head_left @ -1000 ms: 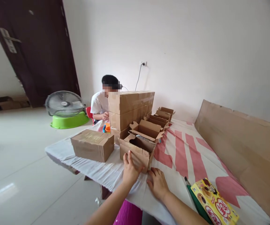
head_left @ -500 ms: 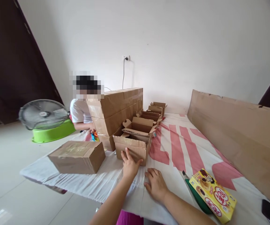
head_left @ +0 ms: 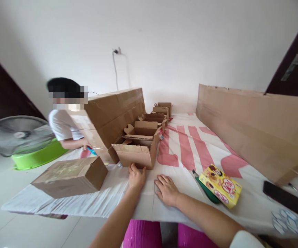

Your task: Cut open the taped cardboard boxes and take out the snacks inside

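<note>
My left hand (head_left: 135,178) has its fingertips against the lower front of the nearest open cardboard box (head_left: 132,155), with nothing in its grasp. Flat on the white cloth, a little to the right, lies my right hand (head_left: 166,190), fingers spread and holding nothing. Behind the nearest box a second open box (head_left: 145,128) and several more run in a row toward the wall, their flaps up. To the left of my left hand is a closed, taped cardboard box (head_left: 71,175).
Stacked taped boxes (head_left: 104,120) form a wall left of the row; a person in a white sleeve (head_left: 63,125) sits beyond. A yellow snack box (head_left: 221,186) lies on a green-handled tool (head_left: 208,189). At right are a cardboard panel (head_left: 249,127) and a black phone (head_left: 288,199). A fan (head_left: 19,134) stands left.
My view has swung right, and my legs now show. My left hand has slid down the box's front to its lower edge. My right hand stays flat on the cloth.
</note>
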Demonstrator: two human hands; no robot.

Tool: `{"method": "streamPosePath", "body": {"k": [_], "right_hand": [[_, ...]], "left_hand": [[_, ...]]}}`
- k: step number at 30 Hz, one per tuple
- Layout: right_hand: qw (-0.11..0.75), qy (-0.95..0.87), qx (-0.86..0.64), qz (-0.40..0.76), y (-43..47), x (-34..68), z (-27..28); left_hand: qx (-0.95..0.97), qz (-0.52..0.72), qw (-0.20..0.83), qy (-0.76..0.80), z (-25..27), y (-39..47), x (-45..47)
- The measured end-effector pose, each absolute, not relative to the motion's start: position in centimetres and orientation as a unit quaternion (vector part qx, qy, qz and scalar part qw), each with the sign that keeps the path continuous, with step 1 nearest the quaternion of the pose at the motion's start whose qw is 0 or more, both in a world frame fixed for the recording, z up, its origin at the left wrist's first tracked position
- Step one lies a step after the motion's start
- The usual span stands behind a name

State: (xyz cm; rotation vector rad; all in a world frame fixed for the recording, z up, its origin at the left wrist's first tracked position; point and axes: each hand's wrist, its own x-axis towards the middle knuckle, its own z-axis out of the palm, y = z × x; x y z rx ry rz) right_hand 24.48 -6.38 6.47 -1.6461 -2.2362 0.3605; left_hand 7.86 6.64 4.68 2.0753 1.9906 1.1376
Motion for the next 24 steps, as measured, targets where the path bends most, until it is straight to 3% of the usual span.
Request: {"method": "streamPosePath", "body": {"k": [3, 5, 8, 10, 12, 14, 16, 19, 24], "right_hand": [[0.139, -0.824, -0.525, 0.163, -9.7, 26.2, 6.9], [0.174, -0.852, -0.462, 0.173, -12.6, 28.3, 7.5], [0.342, -0.805, -0.469, 0.121, -17.0, 33.0, 8.9], [0.453, -0.682, -0.574, 0.018, -19.6, 36.9, 9.7], [0.504, -0.498, -0.703, -0.064, -21.7, 40.7, 9.8], [0.493, -0.325, -0.804, -0.072, -23.3, 43.6, 9.1], [0.449, -0.249, -0.858, -0.009, -24.3, 45.2, 7.8], [0.418, -0.25, -0.867, 0.101, -24.5, 45.4, 5.7], [0.5, -0.288, -0.8, 0.165, -23.1, 44.1, 4.3]], "left_hand": [[0.705, 0.347, 0.036, 0.617, 4.9, 6.7, 7.2], [0.747, 0.336, 0.052, 0.571, 5.3, 6.5, 7.2], [0.818, 0.322, 0.089, 0.468, 6.3, 5.3, 8.2], [0.854, 0.314, 0.121, 0.396, 6.8, 3.9, 10.0], [0.88, 0.304, 0.157, 0.329, 7.3, 2.5, 12.5], [0.894, 0.292, 0.195, 0.276, 7.8, 1.3, 15.8], [0.9, 0.279, 0.234, 0.238, 8.2, 0.6, 19.5], [0.898, 0.262, 0.29, 0.202, 8.7, -0.1, 24.8], [0.874, 0.259, 0.372, 0.175, 8.6, -1.6, 29.2]]}}
